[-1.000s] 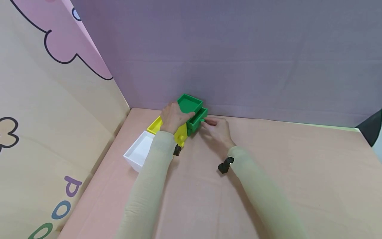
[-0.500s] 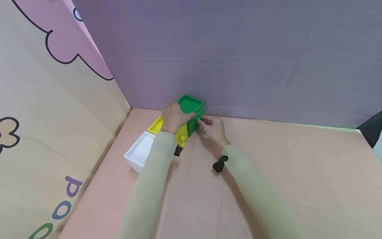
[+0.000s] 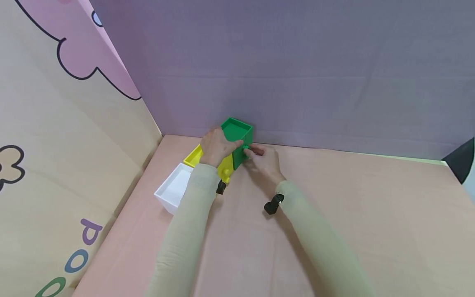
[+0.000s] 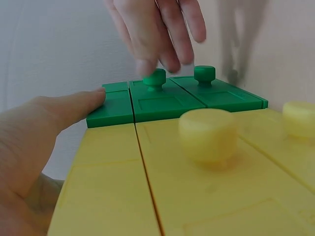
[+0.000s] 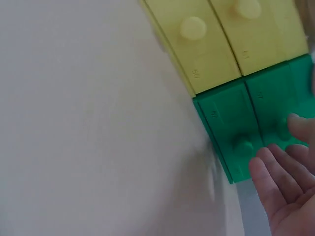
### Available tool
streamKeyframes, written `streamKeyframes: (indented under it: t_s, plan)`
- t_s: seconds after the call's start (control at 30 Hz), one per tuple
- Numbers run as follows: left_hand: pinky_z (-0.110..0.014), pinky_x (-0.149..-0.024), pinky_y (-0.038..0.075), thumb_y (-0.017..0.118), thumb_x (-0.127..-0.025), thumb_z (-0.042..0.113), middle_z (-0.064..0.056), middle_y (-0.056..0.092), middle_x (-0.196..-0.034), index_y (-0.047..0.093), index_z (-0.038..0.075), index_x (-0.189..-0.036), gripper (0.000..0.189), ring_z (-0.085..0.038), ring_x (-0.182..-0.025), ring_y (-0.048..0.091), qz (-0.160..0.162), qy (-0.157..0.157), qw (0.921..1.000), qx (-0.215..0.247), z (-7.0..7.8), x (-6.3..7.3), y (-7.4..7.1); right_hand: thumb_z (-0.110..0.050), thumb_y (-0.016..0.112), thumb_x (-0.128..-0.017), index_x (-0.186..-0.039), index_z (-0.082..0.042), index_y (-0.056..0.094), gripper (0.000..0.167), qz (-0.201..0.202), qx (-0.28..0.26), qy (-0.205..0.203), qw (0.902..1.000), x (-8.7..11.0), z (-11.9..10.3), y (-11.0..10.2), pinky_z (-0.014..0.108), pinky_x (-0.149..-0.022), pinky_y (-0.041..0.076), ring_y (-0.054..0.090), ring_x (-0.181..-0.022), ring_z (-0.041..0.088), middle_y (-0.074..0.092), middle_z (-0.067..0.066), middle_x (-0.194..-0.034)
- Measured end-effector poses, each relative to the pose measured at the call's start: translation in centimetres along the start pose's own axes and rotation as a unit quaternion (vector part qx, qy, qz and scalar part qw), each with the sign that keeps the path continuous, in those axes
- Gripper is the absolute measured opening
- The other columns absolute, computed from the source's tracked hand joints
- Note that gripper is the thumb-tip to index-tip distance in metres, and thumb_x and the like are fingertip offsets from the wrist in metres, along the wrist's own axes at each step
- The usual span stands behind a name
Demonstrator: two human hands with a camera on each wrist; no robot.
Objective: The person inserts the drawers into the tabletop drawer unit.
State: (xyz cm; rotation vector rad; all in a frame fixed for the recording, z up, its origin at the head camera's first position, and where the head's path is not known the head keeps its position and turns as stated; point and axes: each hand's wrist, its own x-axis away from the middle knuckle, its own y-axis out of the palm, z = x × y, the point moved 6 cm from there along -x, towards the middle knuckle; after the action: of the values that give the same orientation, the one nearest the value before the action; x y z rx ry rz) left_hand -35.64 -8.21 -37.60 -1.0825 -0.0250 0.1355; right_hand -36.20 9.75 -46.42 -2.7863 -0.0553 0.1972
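Observation:
A small green drawer box (image 3: pixel 236 129) with a tray-like top stands against a yellow drawer box (image 3: pixel 224 168). My left hand (image 3: pixel 217 146) reaches over the boxes and holds the green one, its thumb along the front upper edge; its other fingers are largely hidden. At the front of the green box, my right hand (image 3: pixel 266 160) has thumb and fingertips around the upper drawer's round knob (image 4: pixel 155 78). A second green knob (image 4: pixel 204 73) sits on the lower drawer. Both green drawer fronts lie flush. The yellow drawers, with a round yellow knob (image 4: pixel 207 133), are also in.
A white box (image 3: pixel 172 186) adjoins the yellow one at the near left, partly behind my left sleeve. The boxes stand on a pink cloth (image 3: pixel 237 251). A grey-purple cloth wall (image 3: pixel 297 74) rises close behind, and a printed panel (image 3: pixel 92 136) borders the left.
The upper green drawer, pulled partway out a second ago, has slid in with my right hand moving leftward on its knob. My left hand has stayed in place.

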Motion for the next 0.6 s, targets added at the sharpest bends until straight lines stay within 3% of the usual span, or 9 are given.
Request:
streamKeyframes:
  t_s: [0.17,0.27,0.33,0.5,0.6]
  plan:
    - [-0.041,-0.088,0.058,0.076,-0.091,0.06,-0.013,0.067,-0.111,0.062,0.002,-0.123,0.068,-0.031,-0.101,0.065,-0.001,0.013,0.9999,-0.001,0.1,-0.5,0.1,-0.039,0.071,-0.103,-0.136,-0.01,0.073,0.044,0.033,-0.006,0.015,0.9993,1.0,-0.2,-2.8,0.039,-0.1,0.06,0.073,-0.119,0.029,0.075,0.011,-0.132]
    - [-0.044,-0.102,0.056,0.073,-0.094,0.061,-0.017,0.065,-0.134,0.057,-0.001,-0.139,0.078,-0.034,-0.121,0.063,-0.007,0.026,0.9995,-0.016,0.1,-0.5,0.3,-0.041,0.071,-0.103,-0.135,-0.008,0.073,0.046,0.059,-0.008,0.008,0.9982,2.1,-0.6,-5.4,0.027,-0.091,0.061,0.076,-0.112,0.023,0.075,0.012,-0.133]
    - [-0.046,-0.113,0.052,0.07,-0.095,0.061,-0.019,0.058,-0.15,0.05,-0.003,-0.149,0.086,-0.036,-0.136,0.057,-0.007,0.042,0.9986,-0.032,0.1,-0.4,0.1,-0.041,0.071,-0.102,-0.134,-0.008,0.074,0.045,0.079,-0.005,0.0,0.9968,3.0,-0.8,-7.3,0.019,-0.084,0.06,0.076,-0.103,0.012,0.076,0.013,-0.131]
    - [-0.049,-0.126,0.04,0.065,-0.099,0.06,-0.019,0.042,-0.168,0.037,-0.002,-0.162,0.093,-0.036,-0.156,0.04,0.002,0.098,0.9941,-0.047,0.7,1.0,-1.2,-0.041,0.069,-0.103,-0.132,-0.01,0.076,0.043,0.131,0.042,-0.014,0.9904,6.1,-2.1,-12.8,0.009,-0.08,0.052,0.065,-0.092,-0.014,0.076,0.013,-0.13]
    - [-0.049,-0.128,0.036,0.064,-0.101,0.057,-0.019,0.04,-0.169,0.036,-0.001,-0.163,0.089,-0.037,-0.158,0.037,0.018,0.139,0.989,-0.049,1.3,2.6,-2.5,-0.04,0.069,-0.103,-0.132,-0.01,0.076,0.042,0.153,0.086,-0.025,0.9841,8.4,-3.3,-15.8,0.005,-0.083,0.05,0.064,-0.099,-0.016,0.075,0.013,-0.132]
